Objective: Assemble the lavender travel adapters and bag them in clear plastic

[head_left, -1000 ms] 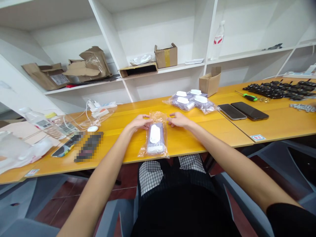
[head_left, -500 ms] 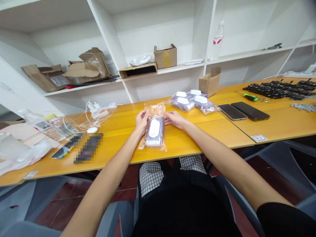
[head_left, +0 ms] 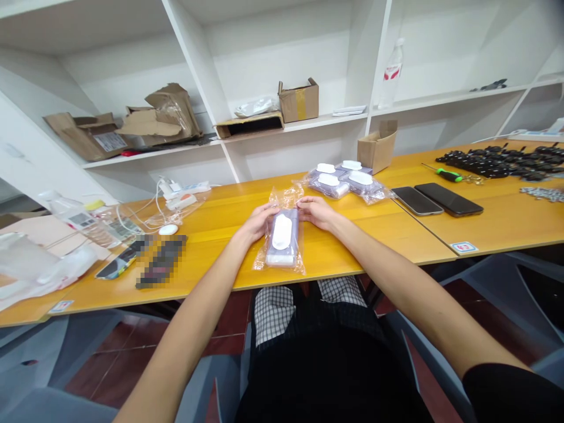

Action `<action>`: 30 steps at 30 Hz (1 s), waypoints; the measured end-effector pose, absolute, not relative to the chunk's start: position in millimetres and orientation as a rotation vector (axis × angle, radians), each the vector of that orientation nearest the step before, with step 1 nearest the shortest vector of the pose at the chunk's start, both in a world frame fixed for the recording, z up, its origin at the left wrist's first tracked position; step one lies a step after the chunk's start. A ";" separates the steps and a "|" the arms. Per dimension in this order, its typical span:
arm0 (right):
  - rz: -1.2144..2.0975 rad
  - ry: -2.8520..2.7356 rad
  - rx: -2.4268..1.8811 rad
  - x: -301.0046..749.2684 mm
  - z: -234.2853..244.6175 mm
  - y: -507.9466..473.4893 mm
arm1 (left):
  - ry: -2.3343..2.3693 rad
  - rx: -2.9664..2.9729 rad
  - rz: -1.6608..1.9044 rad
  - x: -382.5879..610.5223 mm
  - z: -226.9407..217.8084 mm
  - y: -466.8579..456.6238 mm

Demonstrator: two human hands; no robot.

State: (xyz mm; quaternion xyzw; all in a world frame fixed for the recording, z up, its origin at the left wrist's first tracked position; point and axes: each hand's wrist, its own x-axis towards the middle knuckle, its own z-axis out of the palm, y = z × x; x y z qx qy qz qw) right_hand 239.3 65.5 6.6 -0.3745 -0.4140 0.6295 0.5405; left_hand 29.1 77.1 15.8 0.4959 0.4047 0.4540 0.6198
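Note:
A purple-grey pack of wet wipes (head_left: 282, 235) with a white oval lid lies lid up on the table in front of me. A clear plastic bag (head_left: 259, 261) surrounds it, and its loose end spreads flat beyond the pack. My left hand (head_left: 261, 221) grips the bag's left side near the pack's far corner, fingers closed. On the opposite side my right hand (head_left: 316, 212) has its fingers closed on the bag's right edge. Several similar bagged wipes packs (head_left: 328, 184) lie together farther back, right of my hands.
Two dark phones (head_left: 448, 200) lie to the right, near a green-handled screwdriver (head_left: 449, 175) and a pile of black parts (head_left: 493, 161). On the left are a power strip (head_left: 181, 201) with cables, a plastic bottle (head_left: 73, 211) and crumpled plastic. A cardboard box (head_left: 378, 147) stands behind the packs.
My left hand has shifted slightly forward along the bag's side. Its fingers now lie nearer the pack's far corner. The right hand stays at the other edge, and the view has shifted slightly.

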 end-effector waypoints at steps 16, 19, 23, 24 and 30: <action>1.521 -1.015 -1.058 244.5 10.4 58.6 | 1.039 1.135 1.259 39.1 10.5 74.1; 1.495 -1.010 -1.067 242.2 9.0 60.3 | 1.059 1.168 1.268 40.6 8.3 72.9; 1.465 -0.996 -1.066 241.8 7.9 62.3 | 1.031 1.166 1.275 40.8 8.5 71.4; 1.467 -1.000 -1.059 241.8 7.7 62.4 | 1.007 1.161 1.268 40.6 8.7 71.1; 1.454 -0.973 -1.009 247.5 7.7 63.6 | 1.006 1.109 1.297 43.5 4.3 72.7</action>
